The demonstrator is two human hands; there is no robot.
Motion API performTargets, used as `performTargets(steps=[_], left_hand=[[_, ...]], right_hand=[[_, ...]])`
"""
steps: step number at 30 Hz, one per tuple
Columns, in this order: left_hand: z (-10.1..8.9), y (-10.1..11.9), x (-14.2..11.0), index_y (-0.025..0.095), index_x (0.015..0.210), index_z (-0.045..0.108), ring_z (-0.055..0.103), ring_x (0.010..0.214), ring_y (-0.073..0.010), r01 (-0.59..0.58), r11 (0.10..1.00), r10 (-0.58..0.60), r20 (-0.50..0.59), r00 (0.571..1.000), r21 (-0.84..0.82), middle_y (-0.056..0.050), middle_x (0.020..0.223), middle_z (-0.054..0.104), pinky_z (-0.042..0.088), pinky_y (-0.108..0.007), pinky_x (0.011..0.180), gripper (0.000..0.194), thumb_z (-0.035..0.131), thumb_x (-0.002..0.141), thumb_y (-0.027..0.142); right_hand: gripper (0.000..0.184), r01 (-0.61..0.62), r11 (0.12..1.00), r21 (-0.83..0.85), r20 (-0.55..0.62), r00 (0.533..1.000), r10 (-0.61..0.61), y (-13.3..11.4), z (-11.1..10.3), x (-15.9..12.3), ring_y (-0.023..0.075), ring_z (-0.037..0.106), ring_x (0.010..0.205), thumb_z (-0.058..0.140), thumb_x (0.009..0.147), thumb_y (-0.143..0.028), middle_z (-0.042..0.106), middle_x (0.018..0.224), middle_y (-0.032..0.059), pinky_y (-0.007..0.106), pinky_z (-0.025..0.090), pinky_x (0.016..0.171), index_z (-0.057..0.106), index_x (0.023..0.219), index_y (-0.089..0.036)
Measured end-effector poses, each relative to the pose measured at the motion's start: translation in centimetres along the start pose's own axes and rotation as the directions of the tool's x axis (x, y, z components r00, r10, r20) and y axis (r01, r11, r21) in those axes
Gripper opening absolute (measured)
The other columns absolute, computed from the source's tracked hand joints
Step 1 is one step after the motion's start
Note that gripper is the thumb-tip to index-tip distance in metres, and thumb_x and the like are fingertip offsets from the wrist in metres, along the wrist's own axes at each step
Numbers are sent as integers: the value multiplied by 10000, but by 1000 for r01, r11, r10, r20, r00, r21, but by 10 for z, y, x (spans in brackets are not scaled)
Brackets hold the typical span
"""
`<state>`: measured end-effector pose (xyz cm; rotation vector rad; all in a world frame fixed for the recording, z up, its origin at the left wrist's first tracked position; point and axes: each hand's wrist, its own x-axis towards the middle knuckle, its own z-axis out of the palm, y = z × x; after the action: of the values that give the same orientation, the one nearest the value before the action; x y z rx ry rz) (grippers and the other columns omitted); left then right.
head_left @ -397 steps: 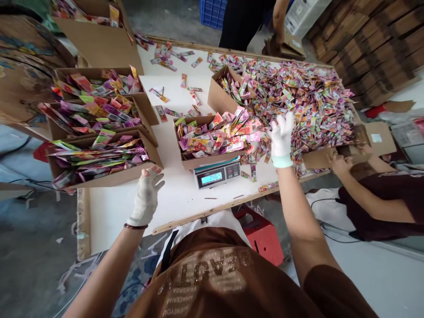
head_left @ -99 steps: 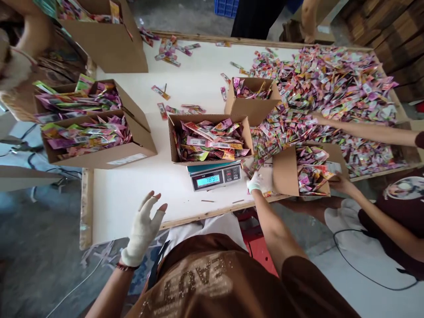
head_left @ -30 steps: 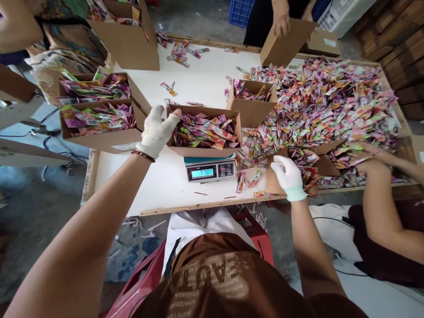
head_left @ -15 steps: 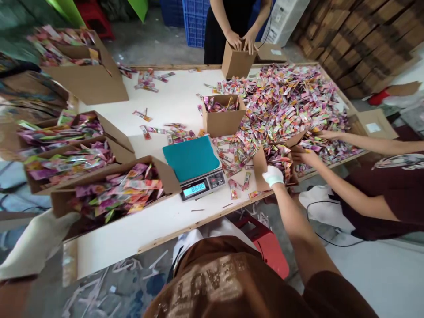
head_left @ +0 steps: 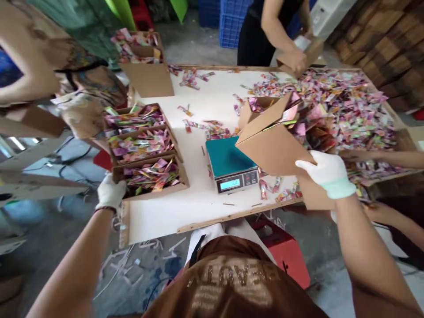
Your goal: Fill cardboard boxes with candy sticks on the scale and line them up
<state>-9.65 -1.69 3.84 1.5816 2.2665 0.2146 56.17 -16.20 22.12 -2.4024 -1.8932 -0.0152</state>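
Note:
My gloved right hand (head_left: 326, 172) grips a cardboard box (head_left: 273, 143) of colourful sachets and holds it tilted in the air, just right of the scale (head_left: 232, 167). The scale's teal platform is bare. My gloved left hand (head_left: 110, 192) rests against the near-left corner of a filled box (head_left: 150, 176) at the table's left edge. That box sits in a row with two other filled boxes (head_left: 141, 132).
A large heap of sachets (head_left: 351, 106) covers the right half of the white table (head_left: 195, 207). A person at the far side holds a box (head_left: 298, 55). Another person's arm (head_left: 380, 157) reaches in from the right. A red stool (head_left: 281, 247) stands below.
The filled box went from the scale to the left row, pushed by my left hand. My right hand has lifted another box of sachets off the table beside the scale.

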Motion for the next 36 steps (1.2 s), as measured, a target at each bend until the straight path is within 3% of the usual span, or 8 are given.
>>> performTargets(steps=[6,9,12,14,17,24,29,36], left_hand=[[-19,-8,-28,46,1310,584,547,1138,-285,-188,982,185,-200,962,1,-196,1219,615,444,-423,1006,490,419,974,362],[-20,9,-38,158,1155,715,595,1107,-242,-409,912,406,-83,910,-19,-123,1191,672,457,-356,1007,358,459,954,310],[-9,40,-35,231,1098,761,627,1043,-240,-617,785,610,105,786,53,-94,1140,691,482,-363,940,331,490,907,222],[0,60,-29,226,1078,774,622,1042,-271,-705,685,662,245,708,185,-120,1115,677,476,-400,912,328,507,890,198],[10,77,-22,168,964,786,604,1016,-287,-739,607,649,355,673,292,-152,1056,662,458,-415,879,265,533,888,192],[16,77,-20,71,1114,737,598,994,-243,-686,638,572,382,726,349,-152,1099,658,463,-360,866,293,553,909,170],[25,88,-21,60,1108,748,631,1133,-347,-614,710,503,360,785,346,-167,1113,678,486,-486,966,312,525,897,114],[-1,123,-39,67,1198,680,644,1205,-418,-440,844,470,-26,882,308,-181,1227,692,510,-630,976,384,419,971,234]], right_hand=[[271,300,954,-12,208,934,-291,-110,74,71,260,718,939,623,876,-333,798,1037,108,313,480,742,792,1029,-186],[327,383,924,6,274,888,-370,-130,104,82,277,721,1042,627,873,-267,785,1148,129,348,534,868,792,1137,-167],[333,413,910,-32,263,882,-391,-131,110,82,292,720,1076,613,909,-248,768,1182,163,372,542,925,778,1173,-131],[327,434,900,-38,285,868,-407,-129,105,79,304,719,1092,612,928,-239,759,1205,162,389,547,942,770,1191,-129],[383,475,879,34,255,847,-467,-127,86,75,323,702,1151,635,945,-266,727,1298,142,440,544,1004,728,1296,-144],[404,468,819,332,-188,884,-429,-80,34,64,292,661,1249,658,966,-347,710,1337,99,471,519,1113,699,1338,-197],[356,352,796,493,-222,935,-276,-29,26,61,265,730,1109,648,963,-327,743,1273,75,455,576,1045,725,1295,-222],[296,404,740,538,-235,915,-329,-3,33,79,256,728,1096,661,956,-293,764,1205,78,444,577,1035,753,1227,-215]])
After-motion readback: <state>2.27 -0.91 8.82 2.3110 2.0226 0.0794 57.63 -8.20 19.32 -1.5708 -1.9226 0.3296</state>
